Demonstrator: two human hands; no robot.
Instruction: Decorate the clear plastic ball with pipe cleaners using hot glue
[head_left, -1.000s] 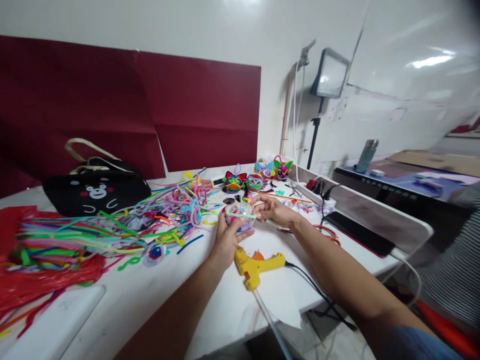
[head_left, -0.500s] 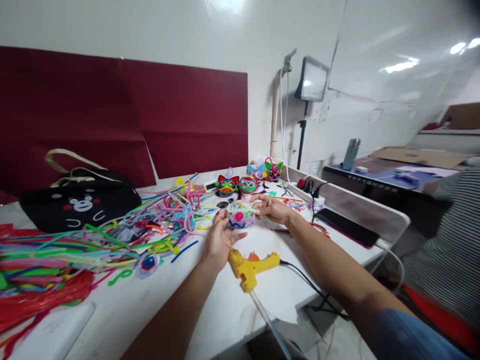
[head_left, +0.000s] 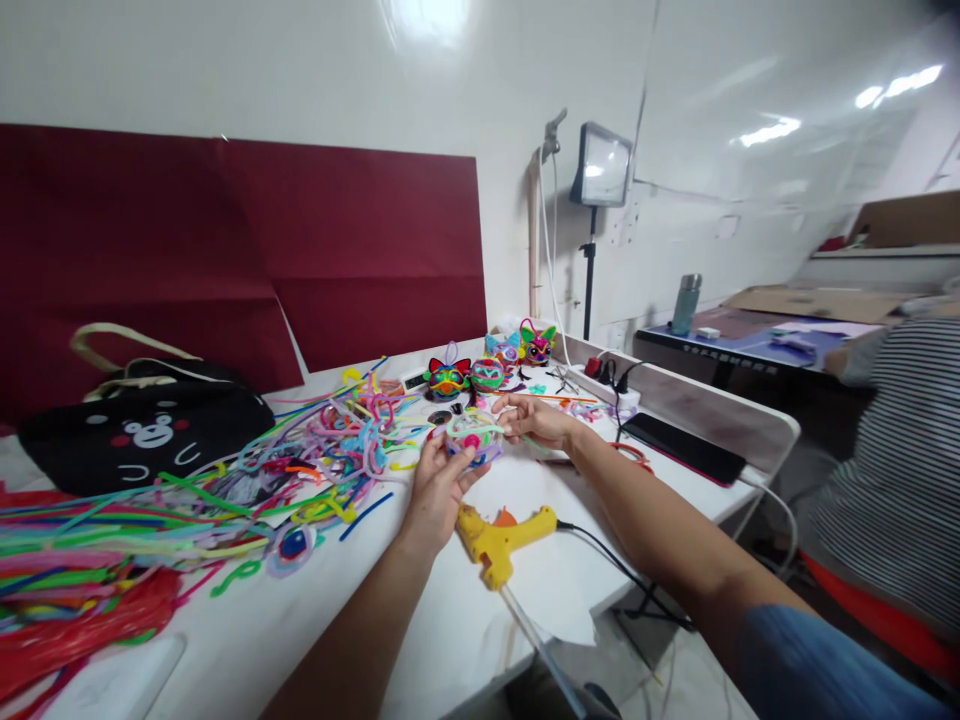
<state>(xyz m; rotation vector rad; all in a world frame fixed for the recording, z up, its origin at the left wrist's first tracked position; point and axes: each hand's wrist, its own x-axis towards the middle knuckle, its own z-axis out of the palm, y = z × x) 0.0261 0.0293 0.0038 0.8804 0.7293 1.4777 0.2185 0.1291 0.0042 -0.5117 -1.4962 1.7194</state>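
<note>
My left hand (head_left: 436, 487) cups a small clear ball (head_left: 472, 437) wrapped in coloured pipe cleaners, held just above the white table (head_left: 300, 600). My right hand (head_left: 534, 418) pinches a pale green pipe cleaner (head_left: 480, 428) that runs across the top of the ball. A yellow glue gun (head_left: 501, 538) lies on the table right below both hands, with its black cord trailing off to the right.
A tangle of coloured pipe cleaners (head_left: 225, 480) covers the table's left half. A black bear bag (head_left: 142, 430) sits at the back left. Finished pipe-cleaner figures (head_left: 487, 365) stand behind my hands. A black phone (head_left: 682, 447) lies on the right. A person in a striped shirt (head_left: 892, 500) sits at right.
The view has swung to the right and dipped a little. My hands keep hold of the ball and the green pipe cleaner with hardly any shift.
</note>
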